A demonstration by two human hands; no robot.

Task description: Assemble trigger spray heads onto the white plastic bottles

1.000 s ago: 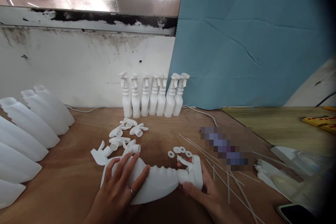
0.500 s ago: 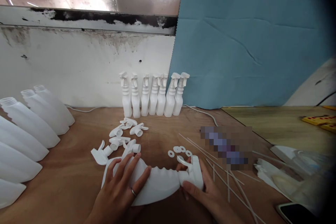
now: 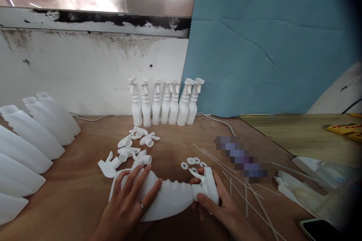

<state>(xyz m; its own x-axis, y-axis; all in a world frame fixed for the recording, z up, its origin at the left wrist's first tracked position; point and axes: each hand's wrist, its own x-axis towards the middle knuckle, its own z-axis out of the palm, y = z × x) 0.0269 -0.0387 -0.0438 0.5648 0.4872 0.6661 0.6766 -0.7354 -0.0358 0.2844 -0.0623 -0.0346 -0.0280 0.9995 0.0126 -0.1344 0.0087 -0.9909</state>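
Observation:
A white spray bottle [image 3: 169, 200] lies on its side near the table's front edge, neck to the right. Its body is under my left hand [image 3: 131, 199], fingers curved over it and a ring on one of them. My right hand [image 3: 217, 203] grips the trigger sprayer [image 3: 208, 184] at the bottle's neck, with the thumb on the collar; some fingers are hidden behind it. The sprayer's trigger points up and left. Several flat white washers [image 3: 190, 161] lie just beyond the sprayer. Loose trigger sprayers [image 3: 128, 153] are heaped behind the bottle's base.
Against the wall stands a row of white bottles with sprayers [image 3: 164, 105]. Open-necked white bottles [image 3: 34, 131] line the left side. Thin tubes [image 3: 246, 199], a blurred-out item [image 3: 241, 158], plastic bags [image 3: 308, 188] and a phone [image 3: 321, 229] lie at the right.
My right hand and the trigger sprayer have shifted and turned slightly on the bottle's neck. My left hand and the bottle's body have stayed nearly still.

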